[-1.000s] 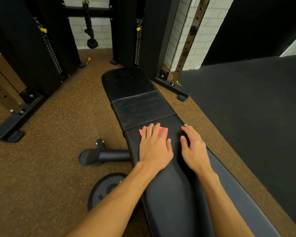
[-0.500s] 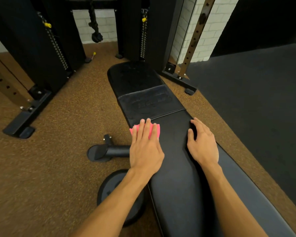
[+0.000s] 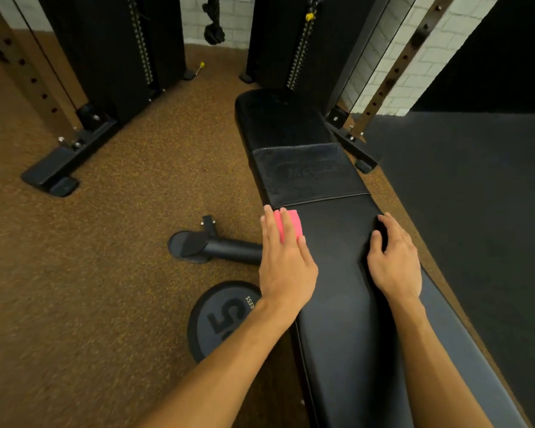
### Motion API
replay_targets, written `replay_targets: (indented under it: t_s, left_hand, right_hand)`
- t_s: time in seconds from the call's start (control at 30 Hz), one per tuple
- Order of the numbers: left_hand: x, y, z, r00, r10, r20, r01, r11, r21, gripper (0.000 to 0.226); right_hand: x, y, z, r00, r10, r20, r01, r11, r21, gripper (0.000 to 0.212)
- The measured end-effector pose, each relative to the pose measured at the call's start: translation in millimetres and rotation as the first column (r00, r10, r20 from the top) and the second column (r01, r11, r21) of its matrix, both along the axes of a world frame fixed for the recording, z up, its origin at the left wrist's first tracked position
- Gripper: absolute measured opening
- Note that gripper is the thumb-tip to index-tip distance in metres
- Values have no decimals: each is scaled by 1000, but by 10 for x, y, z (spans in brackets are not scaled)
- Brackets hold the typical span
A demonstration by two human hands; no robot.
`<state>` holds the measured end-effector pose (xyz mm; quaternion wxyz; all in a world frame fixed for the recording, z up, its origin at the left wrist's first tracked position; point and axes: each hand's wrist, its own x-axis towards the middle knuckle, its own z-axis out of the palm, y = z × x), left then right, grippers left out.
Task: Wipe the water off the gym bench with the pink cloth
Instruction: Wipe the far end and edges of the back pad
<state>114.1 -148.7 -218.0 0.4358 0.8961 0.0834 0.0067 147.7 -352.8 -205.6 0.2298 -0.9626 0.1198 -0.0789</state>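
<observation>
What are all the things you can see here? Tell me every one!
gym bench: 1, black, middle, stretching away
pink cloth: 1, pink, on the bench's left edge, under the left hand
weight plate: 1, black, marked 5, on the floor left of the bench
bench foot: 1, black, on the floor beyond the plate
machine towers: 2, black, at the back
floor: 1, brown, left
mat: 1, dark grey, right
left hand: 1, flat on the cloth
right hand: 1, resting on the bench's right side

Your cloth [image 3: 293, 222] is bright pink against the black gym bench [image 3: 337, 304]; the floor [image 3: 105, 273] is speckled brown, and the weight plate [image 3: 220, 322] looks dark grey.
</observation>
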Motion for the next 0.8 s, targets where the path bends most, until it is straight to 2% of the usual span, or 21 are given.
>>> replay_targets:
  t_s: [0.1,0.3,0.47,0.7,0.8]
  left_hand:
    - [205,55,77,990,115,-79,-128,975,-182,66]
    - [-50,116,-55,980,150,-134,-191,901,-389,64]
    - [305,230,-43,954,164,-252,-264,857,-442,56]
    - [-166,108,-203,968,153,-198,-230,855,-464,58]
    - [46,144,-200,963,181,-200,-256,845,-469,58]
  right_hand:
    - [11,11,9,1000,-2,2,2,1000,17,44]
    - [19,26,-5,1000,9,21,-9,1000,16,44]
    - [25,70,0,1000,-1,17,1,1000,23,44]
    - [-44,20,-19,1000,-4,13,4,1000,0,44]
    - [-25,43,-18,1000,-7,20,7,1000,12,44]
